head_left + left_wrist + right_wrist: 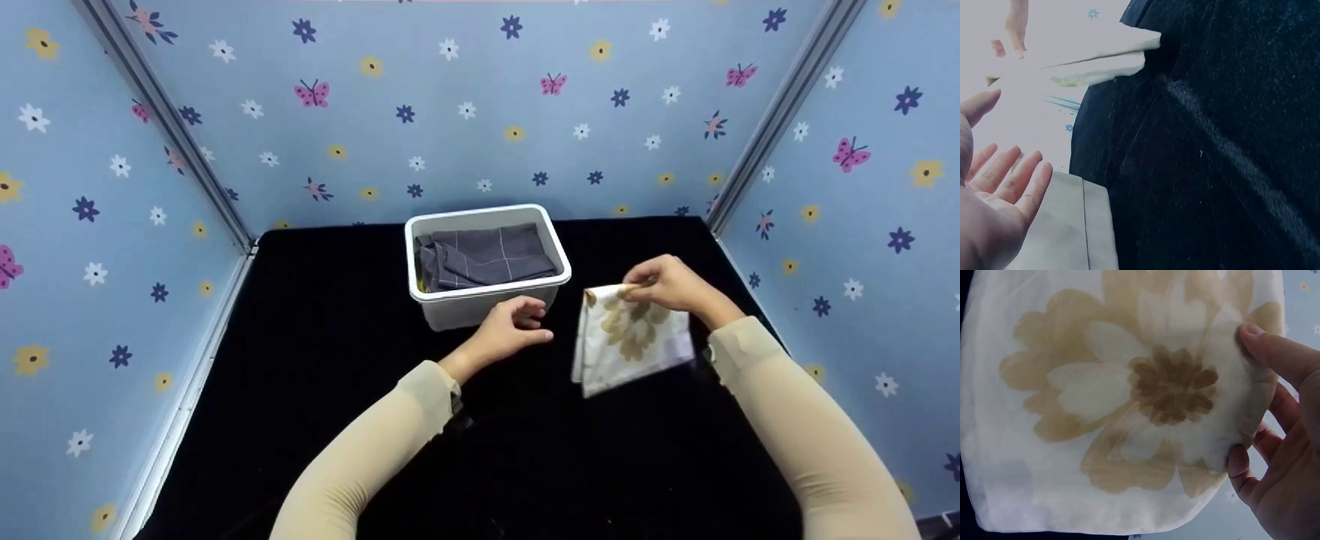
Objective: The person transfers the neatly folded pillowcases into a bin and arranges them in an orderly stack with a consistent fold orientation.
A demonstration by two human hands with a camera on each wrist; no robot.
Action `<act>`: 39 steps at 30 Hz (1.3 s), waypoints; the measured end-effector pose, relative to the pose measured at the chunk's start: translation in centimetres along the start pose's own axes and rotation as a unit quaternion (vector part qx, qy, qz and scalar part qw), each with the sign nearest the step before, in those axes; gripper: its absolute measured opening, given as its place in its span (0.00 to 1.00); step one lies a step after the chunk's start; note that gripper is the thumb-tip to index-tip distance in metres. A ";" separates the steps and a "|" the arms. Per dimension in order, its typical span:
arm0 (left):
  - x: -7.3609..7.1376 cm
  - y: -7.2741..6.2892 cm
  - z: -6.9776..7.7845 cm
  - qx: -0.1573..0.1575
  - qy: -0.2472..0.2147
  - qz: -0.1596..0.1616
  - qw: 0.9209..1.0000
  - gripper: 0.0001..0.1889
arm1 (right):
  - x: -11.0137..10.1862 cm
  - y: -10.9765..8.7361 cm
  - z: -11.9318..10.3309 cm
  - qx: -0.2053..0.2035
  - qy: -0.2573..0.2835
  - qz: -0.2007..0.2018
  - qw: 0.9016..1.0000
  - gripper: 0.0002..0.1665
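Observation:
A folded white cloth with a large tan flower print hangs from my right hand, whose thumb and fingers pinch its top edge. In the right wrist view the thumb lies on the printed face of the cloth, and some fingers are behind it. My left hand holds nothing; its fingers are spread and loosely bent, close to the front of a white plastic bin. Inside the bin lies folded dark grey cloth with thin pale lines.
Black fabric covers the table. Blue walls printed with flowers and butterflies enclose it at the back and both sides, with metal posts at the corners. The bin stands near the table's back edge.

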State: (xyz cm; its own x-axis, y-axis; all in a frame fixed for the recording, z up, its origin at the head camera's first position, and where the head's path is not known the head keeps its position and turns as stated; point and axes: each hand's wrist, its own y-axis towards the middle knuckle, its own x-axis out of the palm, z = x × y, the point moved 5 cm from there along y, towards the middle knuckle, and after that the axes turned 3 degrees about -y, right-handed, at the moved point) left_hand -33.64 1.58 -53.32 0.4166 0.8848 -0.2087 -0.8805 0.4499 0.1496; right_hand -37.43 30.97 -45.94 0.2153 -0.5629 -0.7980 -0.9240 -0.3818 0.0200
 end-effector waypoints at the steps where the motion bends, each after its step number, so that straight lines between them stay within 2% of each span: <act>1: 0.1 0.1 0.1 0.002 -0.001 0.004 1.000 0.27 | 0.1 0.1 -0.3 -0.004 0.006 0.008 1.000 0.07; 8: 1.4 1.0 0.7 0.012 -0.010 0.018 1.000 0.31 | 1.4 1.0 -2.1 -0.030 0.045 0.044 0.998 0.07; 13: 2.3 1.5 1.2 0.029 -0.006 0.024 0.999 0.27 | 2.2 1.4 -3.4 -0.042 0.066 0.057 0.995 0.07; 18: 2.4 1.7 1.8 0.044 0.015 0.064 0.997 0.26 | 2.7 1.8 -4.4 -0.059 0.085 0.074 0.992 0.06; 23: 2.5 1.8 1.9 0.066 0.006 0.090 0.994 0.20 | 3.1 1.8 -4.9 -0.059 0.112 0.080 0.989 0.07; 30: 1.7 1.7 3.0 0.085 0.019 0.111 0.990 0.06 | 3.1 1.8 -4.7 -0.068 0.133 0.075 0.986 0.07; 35: 0.4 1.7 4.4 0.095 0.023 0.098 0.990 0.07 | 2.7 1.9 -4.3 -0.073 0.103 0.079 0.989 0.10; 39: -1.1 1.7 5.5 0.111 0.020 0.089 0.990 0.08 | 2.4 1.7 -3.9 -0.054 0.089 0.073 0.992 0.12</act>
State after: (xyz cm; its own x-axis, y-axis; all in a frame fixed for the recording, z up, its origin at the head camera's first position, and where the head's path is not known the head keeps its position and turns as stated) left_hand -34.35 2.09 -47.56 0.2468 0.9486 -0.1982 -0.8651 0.3078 0.3960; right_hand -37.20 26.09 -45.50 0.1427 -0.7351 -0.6627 -0.9125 -0.3571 0.1996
